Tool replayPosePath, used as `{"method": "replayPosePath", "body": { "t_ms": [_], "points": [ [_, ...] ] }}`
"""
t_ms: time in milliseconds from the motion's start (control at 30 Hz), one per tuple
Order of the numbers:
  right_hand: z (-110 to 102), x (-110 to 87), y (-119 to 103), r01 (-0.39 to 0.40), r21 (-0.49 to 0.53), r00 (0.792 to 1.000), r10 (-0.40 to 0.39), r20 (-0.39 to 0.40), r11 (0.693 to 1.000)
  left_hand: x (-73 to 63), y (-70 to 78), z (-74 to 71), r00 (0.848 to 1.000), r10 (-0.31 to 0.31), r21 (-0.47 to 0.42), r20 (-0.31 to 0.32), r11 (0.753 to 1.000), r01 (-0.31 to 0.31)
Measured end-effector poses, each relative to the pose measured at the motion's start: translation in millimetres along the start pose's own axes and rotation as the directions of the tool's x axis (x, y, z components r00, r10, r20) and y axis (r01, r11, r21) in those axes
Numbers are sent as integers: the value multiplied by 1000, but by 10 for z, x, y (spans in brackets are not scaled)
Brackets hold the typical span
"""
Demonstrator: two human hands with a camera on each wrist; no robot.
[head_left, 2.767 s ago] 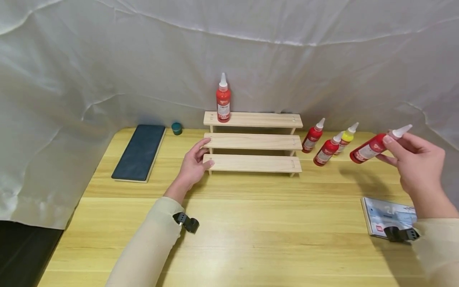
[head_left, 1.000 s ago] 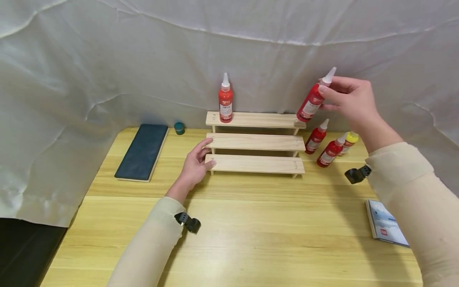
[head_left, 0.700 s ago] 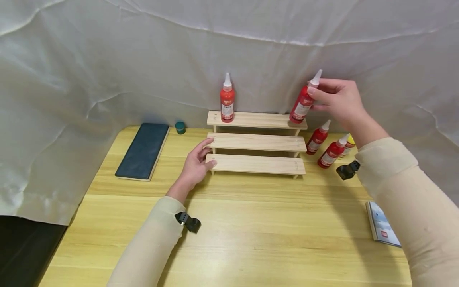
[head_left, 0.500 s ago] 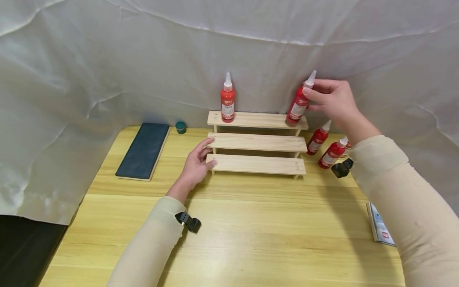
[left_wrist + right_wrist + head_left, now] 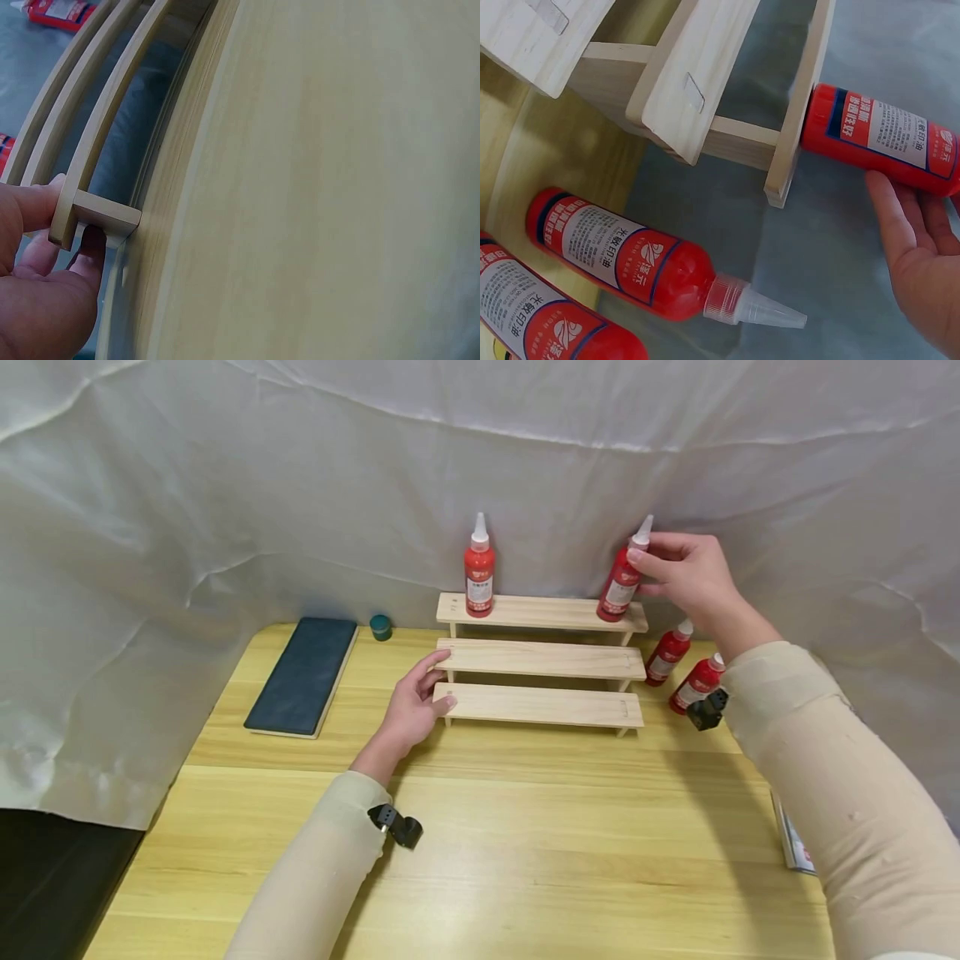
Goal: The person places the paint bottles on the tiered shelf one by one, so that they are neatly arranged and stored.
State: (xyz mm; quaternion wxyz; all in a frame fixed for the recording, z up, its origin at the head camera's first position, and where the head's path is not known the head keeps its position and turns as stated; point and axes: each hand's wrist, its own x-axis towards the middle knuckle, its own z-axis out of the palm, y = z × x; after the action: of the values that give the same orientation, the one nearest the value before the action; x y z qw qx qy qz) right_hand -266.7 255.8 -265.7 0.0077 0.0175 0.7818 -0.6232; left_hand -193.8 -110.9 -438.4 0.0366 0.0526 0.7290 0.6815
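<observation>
A three-tier wooden rack (image 5: 540, 657) stands at the back of the table. My left hand (image 5: 408, 712) grips its left end, thumb on the lowest shelf (image 5: 112, 105) and fingers around the end. My right hand (image 5: 693, 578) pinches the upper part of a red ink bottle (image 5: 619, 587) with a white pointed nozzle. This bottle's base (image 5: 823, 116) meets the right end of the top shelf; in the head view it leans slightly right. Another red ink bottle (image 5: 479, 581) stands upright near the top shelf's left end.
Right of the rack are two more red ink bottles, one (image 5: 667, 657) behind the other (image 5: 696, 687). A yellow edge (image 5: 499, 348) shows beside them. A dark flat pad (image 5: 302, 677) and small green jar (image 5: 381, 627) lie left. The right sleeve mostly covers a book (image 5: 793, 839).
My right hand has carried the red ink bottle leftward from the right side onto the top shelf's right end, bringing it more upright. My left hand has kept its grip on the rack.
</observation>
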Motion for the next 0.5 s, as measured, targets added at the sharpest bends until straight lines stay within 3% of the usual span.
{"method": "replayPosePath", "body": {
  "t_ms": [200,500],
  "points": [
    [-11,-3,5,1,24,999,-2,33,1000,9,-26,7,1000,11,33,-10,999,-11],
    [-53,-11,14,18,39,998,-21,65,999,11,-17,8,1000,10,11,4,1000,-10]
  ]
}}
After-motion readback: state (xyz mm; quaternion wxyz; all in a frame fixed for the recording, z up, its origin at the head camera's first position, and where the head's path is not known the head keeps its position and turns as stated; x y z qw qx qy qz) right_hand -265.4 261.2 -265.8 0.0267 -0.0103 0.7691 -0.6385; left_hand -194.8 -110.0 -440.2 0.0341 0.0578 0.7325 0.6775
